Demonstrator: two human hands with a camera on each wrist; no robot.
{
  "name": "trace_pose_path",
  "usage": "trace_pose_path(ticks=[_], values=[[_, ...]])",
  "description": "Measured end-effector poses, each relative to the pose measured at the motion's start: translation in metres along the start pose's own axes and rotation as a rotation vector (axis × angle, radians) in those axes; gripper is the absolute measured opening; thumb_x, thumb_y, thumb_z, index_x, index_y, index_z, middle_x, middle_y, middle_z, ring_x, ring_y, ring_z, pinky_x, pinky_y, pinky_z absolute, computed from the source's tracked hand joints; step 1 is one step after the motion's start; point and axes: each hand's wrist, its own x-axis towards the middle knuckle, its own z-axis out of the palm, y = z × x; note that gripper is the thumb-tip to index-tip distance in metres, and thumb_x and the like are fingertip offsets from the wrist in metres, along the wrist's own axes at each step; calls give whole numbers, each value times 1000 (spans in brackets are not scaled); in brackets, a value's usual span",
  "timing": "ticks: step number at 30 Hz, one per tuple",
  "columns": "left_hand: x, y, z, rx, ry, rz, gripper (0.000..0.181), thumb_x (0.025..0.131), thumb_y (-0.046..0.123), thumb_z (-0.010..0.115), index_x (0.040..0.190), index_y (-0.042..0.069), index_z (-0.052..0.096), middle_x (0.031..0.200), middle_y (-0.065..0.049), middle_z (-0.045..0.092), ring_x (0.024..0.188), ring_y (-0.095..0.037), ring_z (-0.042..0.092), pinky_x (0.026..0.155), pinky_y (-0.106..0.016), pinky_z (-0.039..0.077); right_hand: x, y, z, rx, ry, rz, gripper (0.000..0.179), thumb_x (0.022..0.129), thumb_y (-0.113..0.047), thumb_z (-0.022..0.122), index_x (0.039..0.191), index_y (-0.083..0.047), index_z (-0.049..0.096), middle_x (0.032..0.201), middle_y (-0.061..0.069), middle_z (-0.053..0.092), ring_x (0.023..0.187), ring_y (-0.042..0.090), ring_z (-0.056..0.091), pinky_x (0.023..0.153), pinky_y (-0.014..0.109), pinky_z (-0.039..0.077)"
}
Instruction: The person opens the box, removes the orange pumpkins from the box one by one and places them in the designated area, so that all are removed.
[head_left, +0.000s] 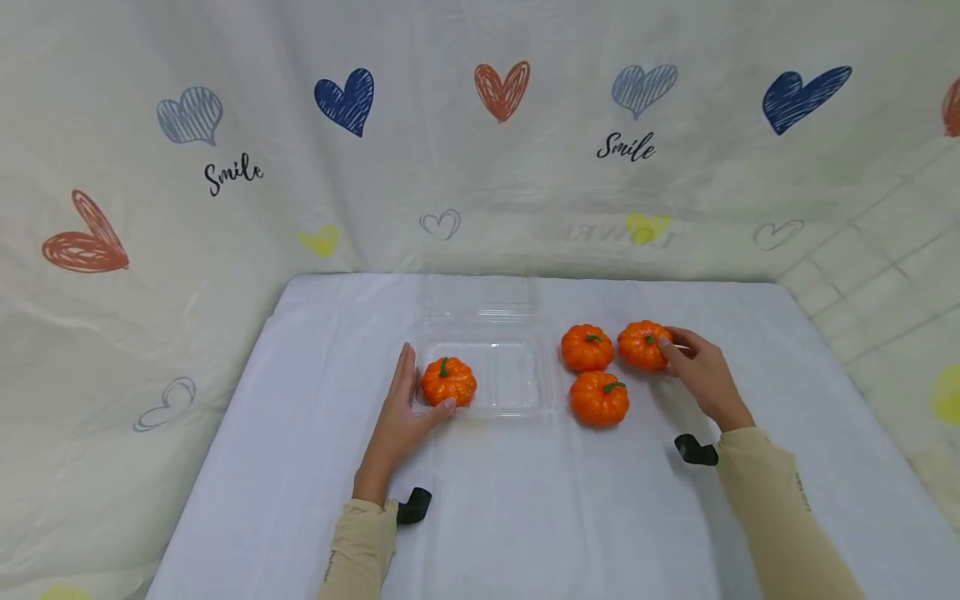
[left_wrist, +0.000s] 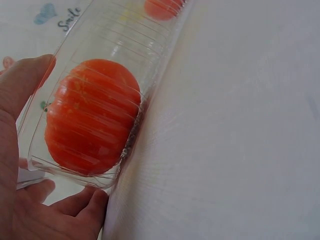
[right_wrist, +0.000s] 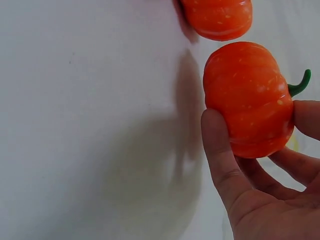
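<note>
A clear plastic clamshell container [head_left: 512,375] lies with its lid folded back, a small orange toy pumpkin [head_left: 448,382] in its left end. My left hand [head_left: 401,421] grips the container's left end, thumb at the front wall and fingers along the side. In the left wrist view that pumpkin [left_wrist: 95,117] shows through the ribbed wall. My right hand [head_left: 701,375] holds another toy pumpkin [right_wrist: 250,100] between thumb and fingers; its green stem [right_wrist: 301,84] points away from the palm.
Two more toy pumpkins, a rear one [head_left: 587,347] and a front one [head_left: 599,399], sit on the white-covered table [head_left: 510,500], right of the container. Behind the table hangs a white curtain [head_left: 420,167] printed with hearts.
</note>
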Motion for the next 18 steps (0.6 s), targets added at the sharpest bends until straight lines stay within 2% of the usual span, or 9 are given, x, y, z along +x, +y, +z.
trace_pose_path(ticks=[5, 9, 18], values=[[0, 0, 1, 10, 3, 0, 116, 91, 54, 82, 174, 17, 10, 178, 11, 3, 158, -30, 32, 124, -46, 31, -1, 7, 4, 2, -5, 9, 68, 114, -45, 46, 161, 4, 41, 157, 32, 45, 127, 46, 54, 76, 8, 50], [-1, 0, 0, 18, 5, -2, 115, 91, 54, 81, 174, 17, 10, 178, 10, 3, 158, -30, 32, 124, -46, 31, -1, 10, 7, -2, -26, 15, 71, 114, -47, 44, 163, 4, 38, 159, 32, 43, 132, 49, 52, 77, 6, 47], [0, 2, 0, 8, 5, -5, 115, 91, 54, 82, 174, 17, 10, 178, 10, 4, 158, -30, 31, 124, -45, 31, -3, 10, 10, 33, -61, 35, 76, 114, -51, 40, 167, 3, 29, 162, 33, 38, 133, 47, 52, 80, 9, 52]])
